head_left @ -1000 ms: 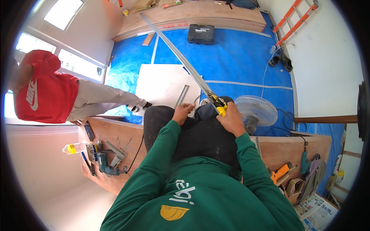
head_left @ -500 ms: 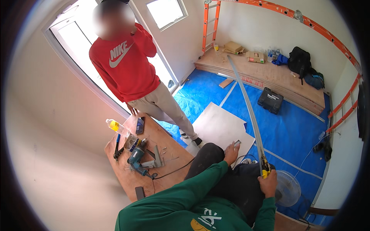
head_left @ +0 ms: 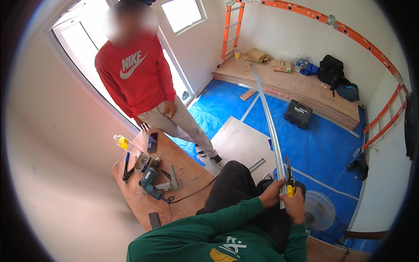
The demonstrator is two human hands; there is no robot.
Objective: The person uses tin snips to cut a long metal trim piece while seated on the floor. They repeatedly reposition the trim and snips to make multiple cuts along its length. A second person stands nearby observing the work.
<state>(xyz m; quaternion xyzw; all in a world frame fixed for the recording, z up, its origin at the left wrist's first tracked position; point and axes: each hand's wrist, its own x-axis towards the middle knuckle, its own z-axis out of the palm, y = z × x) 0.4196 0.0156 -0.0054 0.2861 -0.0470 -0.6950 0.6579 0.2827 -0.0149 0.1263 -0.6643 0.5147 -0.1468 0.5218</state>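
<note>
Snips (head_left: 290, 178), yellow and black, now stand blades upward just beside the long metal strip (head_left: 273, 135), low and right of centre in the frame, where half a second ago they overlapped it. Our left hand (head_left: 271, 194) has left the short metal piece (head_left: 257, 165) and come over to the strip's near end, its fingers curled round it; our right hand (head_left: 296, 206) is closed about the yellow handles, though we cannot tell whether it also touches the strip. We judge that this gives us a firmer hold on that end. Its far end shows at upper middle, against the stacked boards (head_left: 301, 83). The short piece lies past our left knee (head_left: 238, 172), by the white board (head_left: 235, 135). At upper left our co-worker (head_left: 135, 83) has lowered one arm. The fan (head_left: 321, 212), lower right, sits near our right hand and could crowd it; left of centre, the drill (head_left: 149, 180) trails a cord (head_left: 192, 197) toward our leg, which we might snag.
</note>
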